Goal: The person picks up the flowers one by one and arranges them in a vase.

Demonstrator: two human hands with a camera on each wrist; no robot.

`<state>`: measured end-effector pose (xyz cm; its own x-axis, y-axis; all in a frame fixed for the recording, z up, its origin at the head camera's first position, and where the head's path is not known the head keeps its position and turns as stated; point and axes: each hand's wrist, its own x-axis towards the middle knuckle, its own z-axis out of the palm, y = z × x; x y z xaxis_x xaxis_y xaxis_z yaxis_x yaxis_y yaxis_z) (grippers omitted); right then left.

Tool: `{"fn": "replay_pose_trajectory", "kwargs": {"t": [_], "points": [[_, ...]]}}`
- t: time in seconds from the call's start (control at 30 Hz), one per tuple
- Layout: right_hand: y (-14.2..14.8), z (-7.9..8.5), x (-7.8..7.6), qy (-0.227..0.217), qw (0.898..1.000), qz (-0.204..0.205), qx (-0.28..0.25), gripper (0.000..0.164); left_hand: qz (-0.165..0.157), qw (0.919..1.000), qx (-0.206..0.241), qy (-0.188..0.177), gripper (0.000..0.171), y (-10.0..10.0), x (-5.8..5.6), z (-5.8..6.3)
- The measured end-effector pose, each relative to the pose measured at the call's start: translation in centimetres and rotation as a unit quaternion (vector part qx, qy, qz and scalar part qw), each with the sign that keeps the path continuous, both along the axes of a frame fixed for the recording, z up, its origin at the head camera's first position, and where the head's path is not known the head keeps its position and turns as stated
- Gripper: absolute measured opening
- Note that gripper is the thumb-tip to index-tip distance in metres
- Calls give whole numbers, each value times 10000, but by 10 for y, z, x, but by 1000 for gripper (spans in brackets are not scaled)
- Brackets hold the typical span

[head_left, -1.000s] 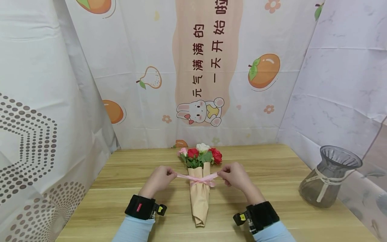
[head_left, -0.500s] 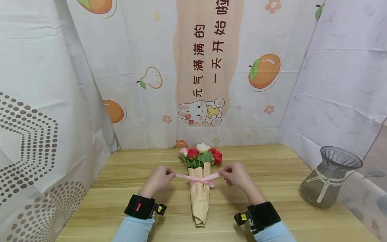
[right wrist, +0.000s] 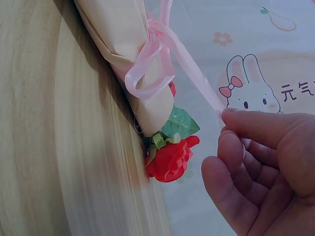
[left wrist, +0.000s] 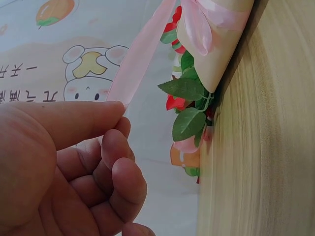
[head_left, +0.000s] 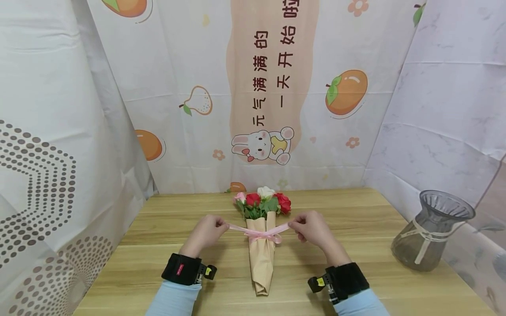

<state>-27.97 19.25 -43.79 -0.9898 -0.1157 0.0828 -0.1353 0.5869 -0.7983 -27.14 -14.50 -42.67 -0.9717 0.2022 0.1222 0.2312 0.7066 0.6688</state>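
Observation:
A bouquet wrapped in kraft paper (head_left: 261, 263) lies on the table, its red, pink and white roses (head_left: 253, 200) pointing to the far edge. Around the paper runs a pink ribbon (head_left: 280, 229), tied at the front with loops beside the knot. My left hand (head_left: 206, 231) pinches one ribbon tail (left wrist: 142, 56) between thumb and index finger. The other tail (right wrist: 194, 71) is pinched the same way by my right hand (head_left: 314, 229). Both tails stretch outward from the knot, above the paper. In the wrist views the remaining fingers curl loosely.
At the table's right edge stands a grey glass vase (head_left: 421, 243) with a pale cord around its neck. A printed curtain (head_left: 189, 149) hangs behind the wooden table (head_left: 158, 245), and more cloth hangs at both sides.
My right hand has shifted slightly to the right and my left slightly to the left, drawing the ribbon tails a little farther apart. The bouquet stays in place.

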Motion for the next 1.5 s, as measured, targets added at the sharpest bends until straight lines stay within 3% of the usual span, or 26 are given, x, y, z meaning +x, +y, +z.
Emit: {"fn": "replay_pose_trajectory", "kwargs": {"t": [0.23, 1.5], "points": [[2, 0, 0, 37, 10000, -33, -24, 16, 54, 9998, 127, -125, 21, -1, 1, 1], [18, 4, -1, 111, 9994, -143, -309, 16, 214, 9996, 146, -77, 17, -14, -1, 4]]}}
